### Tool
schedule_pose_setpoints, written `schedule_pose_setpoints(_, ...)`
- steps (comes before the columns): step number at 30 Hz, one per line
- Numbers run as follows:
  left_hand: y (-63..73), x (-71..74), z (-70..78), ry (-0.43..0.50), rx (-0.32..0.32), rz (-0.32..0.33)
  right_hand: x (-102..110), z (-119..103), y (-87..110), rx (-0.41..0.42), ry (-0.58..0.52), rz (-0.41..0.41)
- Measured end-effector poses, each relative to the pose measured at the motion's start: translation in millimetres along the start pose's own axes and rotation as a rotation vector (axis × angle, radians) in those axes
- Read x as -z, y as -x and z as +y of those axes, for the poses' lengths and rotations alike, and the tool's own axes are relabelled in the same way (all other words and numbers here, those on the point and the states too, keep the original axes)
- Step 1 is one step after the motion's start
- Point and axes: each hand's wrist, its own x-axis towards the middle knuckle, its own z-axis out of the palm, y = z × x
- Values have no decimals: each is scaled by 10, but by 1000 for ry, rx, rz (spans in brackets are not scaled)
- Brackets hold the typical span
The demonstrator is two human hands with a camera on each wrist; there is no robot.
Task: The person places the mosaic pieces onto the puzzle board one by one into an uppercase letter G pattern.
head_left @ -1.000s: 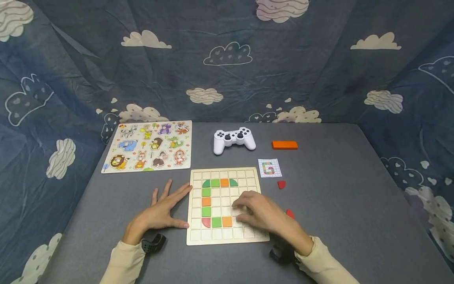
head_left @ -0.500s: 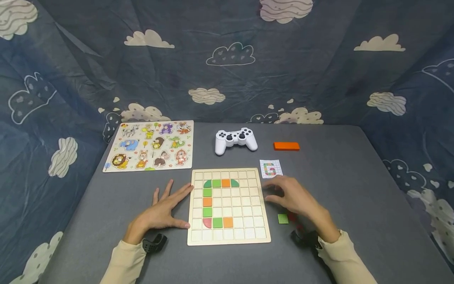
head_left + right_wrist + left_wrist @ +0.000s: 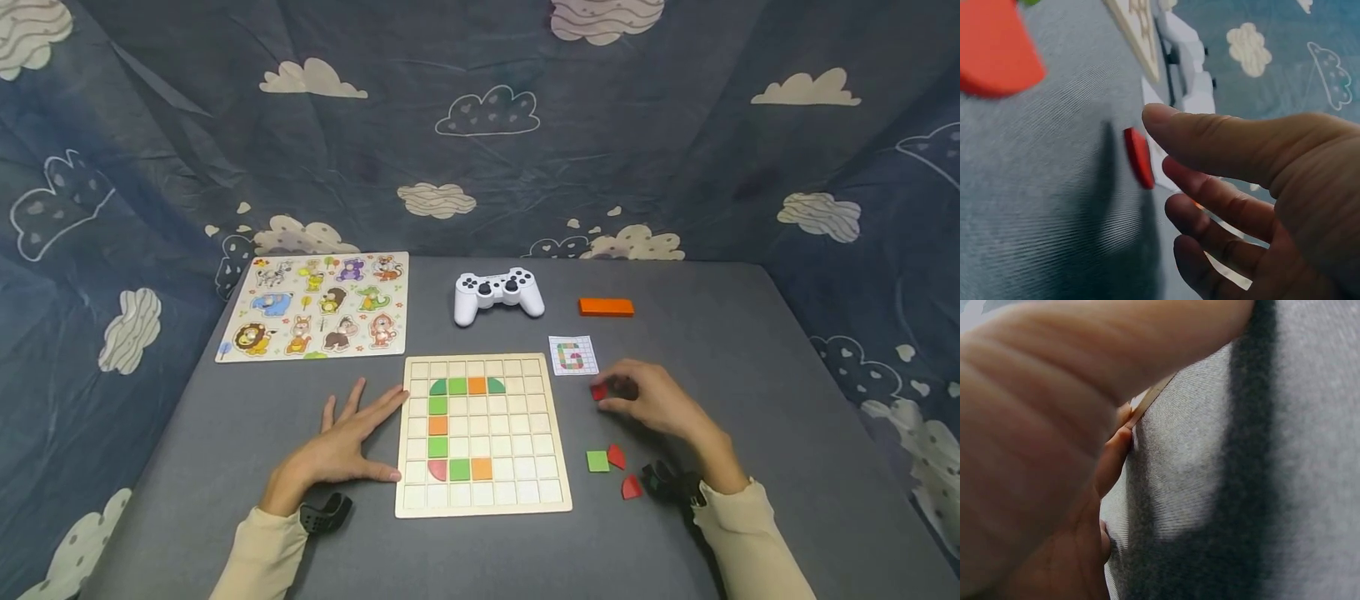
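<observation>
On the table lies a wooden grid board [image 3: 517,425] with green, orange and red tiles forming part of an outline. My left hand [image 3: 341,446] is spread at the board's left edge, its index finger and thumb touching it. To the right of the board, my right hand [image 3: 660,404] hovers with thumb and fingers apart around a red quarter-round tile [image 3: 598,392]. In the right wrist view that red tile [image 3: 1139,158] rests on the cloth, just beyond the thumb tip. Nearer me lie a green square tile [image 3: 597,462] and two red quarter-round tiles [image 3: 632,487].
A small pattern card [image 3: 573,356] lies beside the board's upper right corner. Behind are a white game controller [image 3: 498,296] and an orange block [image 3: 606,307]. An animal puzzle board [image 3: 318,308] lies at the back left. Cloud-printed cloth hangs behind the table.
My right hand has moved from over the board rightward to the red quarter-round tile near the card. The loose tiles nearer me came into sight. My left hand stays put.
</observation>
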Motion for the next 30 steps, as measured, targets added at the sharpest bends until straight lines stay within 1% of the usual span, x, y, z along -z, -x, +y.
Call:
schedule_pose_setpoints(7, 13, -15, -2, 10, -3, 8, -61, 64, -30, 4, 16, -8)
schedule_pose_setpoints(10, 13, -20, -13, 8, 0, 7, -59, 65, -32, 3, 16, -19)
schedule_pose_setpoints(17, 7, -21, -7, 13, -2, 6, -48, 65, -25, 17, 11, -15)
schedule_pose_setpoints(24, -8, -7, -16, 1, -5, 13, -80, 43, -59, -20, 33, -7)
schedule_pose_setpoints(30, -10, -3, -22, 0, -5, 4, -110, 24, -89, -49, 72, -6)
